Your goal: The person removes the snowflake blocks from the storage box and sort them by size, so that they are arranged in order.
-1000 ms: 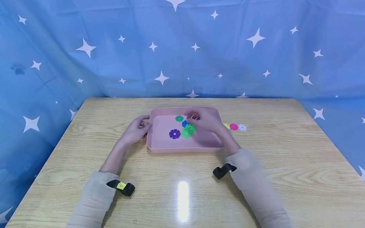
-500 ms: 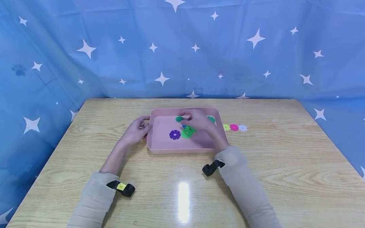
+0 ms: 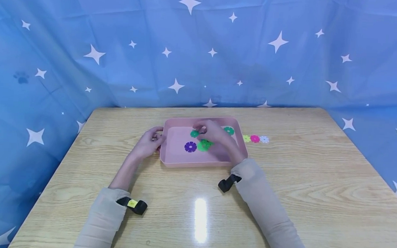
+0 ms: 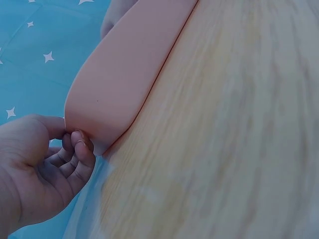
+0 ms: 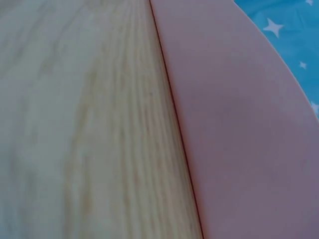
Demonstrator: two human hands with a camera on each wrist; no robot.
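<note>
A shallow pink tray point(image 3: 183, 163) lies on the table. My left hand point(image 3: 147, 142) grips its left edge; in the left wrist view the thumb and curled fingers of the left hand point(image 4: 45, 169) meet the tray's wall point(image 4: 114, 79). My right hand point(image 3: 211, 132) is bent over the tray, its fingertips close to a dark green snowflake disc point(image 3: 194, 134). Whether they pinch it cannot be told. A purple disc point(image 3: 190, 147), bright green discs point(image 3: 203, 145) and a teal green disc point(image 3: 229, 130) also lie in the tray. The right wrist view shows only the tray's outer wall point(image 5: 239, 119) and table.
Right of the tray, a yellow disc point(image 3: 246, 138), a pink disc point(image 3: 255, 139) and a white disc point(image 3: 264, 139) lie in a row on the wooden table point(image 3: 168, 204). A blue star-patterned curtain point(image 3: 201, 65) hangs behind and to the sides.
My right hand has moved left within the tray, uncovering the teal green disc. The dark green disc has shifted slightly nearer, and the blue disc is now hidden. My left hand stays put.
</note>
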